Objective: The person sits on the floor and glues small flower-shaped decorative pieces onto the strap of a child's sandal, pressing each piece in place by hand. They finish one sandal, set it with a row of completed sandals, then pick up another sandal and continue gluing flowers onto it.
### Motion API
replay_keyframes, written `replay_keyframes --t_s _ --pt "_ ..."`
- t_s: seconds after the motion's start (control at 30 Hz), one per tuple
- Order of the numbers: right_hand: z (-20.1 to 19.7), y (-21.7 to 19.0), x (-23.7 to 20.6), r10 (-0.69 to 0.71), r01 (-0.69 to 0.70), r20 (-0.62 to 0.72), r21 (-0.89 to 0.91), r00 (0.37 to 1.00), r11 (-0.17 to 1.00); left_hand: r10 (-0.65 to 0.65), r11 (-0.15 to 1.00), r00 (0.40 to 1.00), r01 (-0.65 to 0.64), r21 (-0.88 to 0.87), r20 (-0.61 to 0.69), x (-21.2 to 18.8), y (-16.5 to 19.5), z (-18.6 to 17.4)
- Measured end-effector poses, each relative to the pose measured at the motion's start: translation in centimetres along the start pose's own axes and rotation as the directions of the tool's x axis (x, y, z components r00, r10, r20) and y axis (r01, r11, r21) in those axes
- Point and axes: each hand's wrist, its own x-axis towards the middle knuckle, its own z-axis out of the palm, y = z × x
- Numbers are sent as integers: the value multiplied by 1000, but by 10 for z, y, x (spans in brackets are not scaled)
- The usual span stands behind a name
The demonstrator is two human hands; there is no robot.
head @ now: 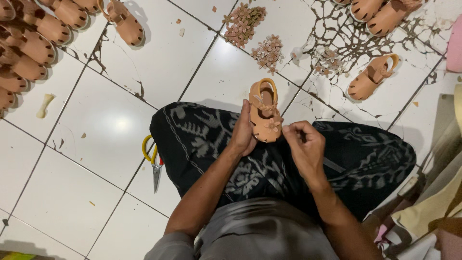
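My left hand [243, 132] grips a small tan child's sandal [263, 110] by its left side, holding it upright over my lap. A tan flower piece sits on the sandal's toe. My right hand [303, 144] is curled just right of the toe, fingertips pinched together beside the flower; whether they touch it I cannot tell. Under both hands lies a dark patterned cloth [202, 135] draped over my legs.
Two heaps of tan flower pieces [244, 21] [268, 50] lie on the cracked white tile floor ahead. Finished sandals are stacked top left [33, 43], one lies right [371, 77], more at top right [380, 12]. Yellow-handled scissors [153, 161] rest left of my knee.
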Motion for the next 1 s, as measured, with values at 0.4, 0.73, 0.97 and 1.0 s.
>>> replay_keyframes --t_s 0.4,0.73,0.97,1.0 --pt "-33 -36 14 20 -20 521 -6 853 1000 -255 926 966 259 273 -51 -10 14 28" --pt "-36 -6 4 105 -77 557 -74 824 994 -361 827 931 347 443 -54 -19 21 42" --pt "-43 -12 -2 47 -106 615 61 787 992 -377 803 924 356 478 -56 -15 27 40" --pt "-46 -13 -2 41 -116 638 77 769 990 -370 811 928 350 469 -52 -15 27 39"
